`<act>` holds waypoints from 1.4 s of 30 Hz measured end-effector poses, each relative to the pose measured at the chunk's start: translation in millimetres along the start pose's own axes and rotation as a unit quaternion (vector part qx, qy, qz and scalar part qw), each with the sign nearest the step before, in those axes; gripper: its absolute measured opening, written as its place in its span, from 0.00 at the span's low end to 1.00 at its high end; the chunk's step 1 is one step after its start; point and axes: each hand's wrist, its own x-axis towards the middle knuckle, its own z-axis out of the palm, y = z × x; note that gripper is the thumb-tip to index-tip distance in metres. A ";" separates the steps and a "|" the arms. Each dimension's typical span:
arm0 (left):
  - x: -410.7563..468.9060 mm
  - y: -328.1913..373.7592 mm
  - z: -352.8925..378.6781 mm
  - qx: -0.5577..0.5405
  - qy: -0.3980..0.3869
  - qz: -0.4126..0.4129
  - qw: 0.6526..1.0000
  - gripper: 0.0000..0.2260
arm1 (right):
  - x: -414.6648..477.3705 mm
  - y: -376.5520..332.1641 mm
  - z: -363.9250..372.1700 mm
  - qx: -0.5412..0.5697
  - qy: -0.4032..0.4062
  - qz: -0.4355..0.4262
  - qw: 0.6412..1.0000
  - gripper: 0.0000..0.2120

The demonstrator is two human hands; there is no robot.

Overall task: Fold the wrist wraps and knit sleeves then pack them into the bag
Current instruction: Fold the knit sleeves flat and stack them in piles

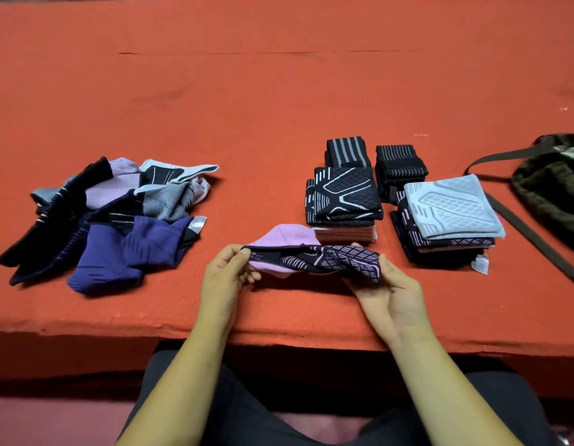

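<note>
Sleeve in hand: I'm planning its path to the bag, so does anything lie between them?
Yes. The blue-topped folded stack sits between the sleeve and the bag, with the strap just beyond.

The setting was a garment-sorting workstation. A felt-covered table (279, 91) filled the frame, with folded sleeve stacks (343, 194) centre right and an unsorted heap (112, 214) at left.

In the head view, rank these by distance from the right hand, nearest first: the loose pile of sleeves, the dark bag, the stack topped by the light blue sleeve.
1. The stack topped by the light blue sleeve, just beyond and right of the right hand.
2. The dark bag, far right.
3. The loose pile of sleeves, far left, past the left hand.
</note>
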 end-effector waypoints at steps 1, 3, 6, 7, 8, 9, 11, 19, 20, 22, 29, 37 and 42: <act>0.3 -2.4 0.7 0.034 -0.001 0.008 0.999 0.13 | -0.8 -1.6 0.2 -0.028 0.004 -0.002 1.000 0.15; -1.0 -5.5 6.6 0.148 -0.031 0.039 0.988 0.10 | -1.5 0.1 0.8 -0.121 0.023 -0.023 0.992 0.13; -7.3 -1.4 16.2 0.319 -0.111 0.150 0.929 0.17 | -4.9 0.7 7.4 -0.315 0.029 -0.080 0.945 0.15; -7.8 2.8 18.1 0.382 -0.127 0.220 0.889 0.24 | -6.2 -0.4 8.8 -0.374 0.011 -0.089 0.923 0.16; -6.6 6.6 22.0 0.420 -0.141 0.284 0.851 0.26 | -8.1 -1.8 10.6 -0.420 -0.009 -0.097 0.902 0.15; -5.7 11.5 27.4 0.431 -0.157 0.320 0.829 0.25 | -10.8 -3.6 13.0 -0.456 -0.027 -0.106 0.883 0.13; -2.0 19.1 36.8 0.434 -0.178 0.315 0.825 0.17 | -16.4 -5.3 17.8 -0.527 -0.049 -0.144 0.836 0.13; 20.2 24.3 54.5 0.465 -0.184 0.213 0.839 0.09 | -14.8 0.3 26.8 -0.641 -0.077 -0.316 0.695 0.07; 18.8 20.8 53.8 0.405 -0.169 0.170 0.882 0.09 | -17.4 0.3 29.2 -0.618 -0.072 -0.306 0.721 0.08; 14.6 15.5 50.7 0.234 -0.108 0.055 0.965 0.10 | -20.5 -2.6 32.5 -0.540 -0.033 -0.263 0.799 0.07; 7.9 12.1 32.2 -0.264 0.063 -0.204 0.941 0.09 | -18.6 -6.0 33.4 -0.152 0.111 -0.087 0.978 0.04; 25.7 21.6 4.3 -0.215 0.098 -0.170 0.957 0.12 | -21.0 -8.1 30.3 -0.157 0.116 -0.091 0.977 0.03; -3.9 11.0 13.5 0.236 0.084 0.007 0.968 0.28 | -12.9 -0.9 19.8 -0.471 0.128 -0.134 0.863 0.12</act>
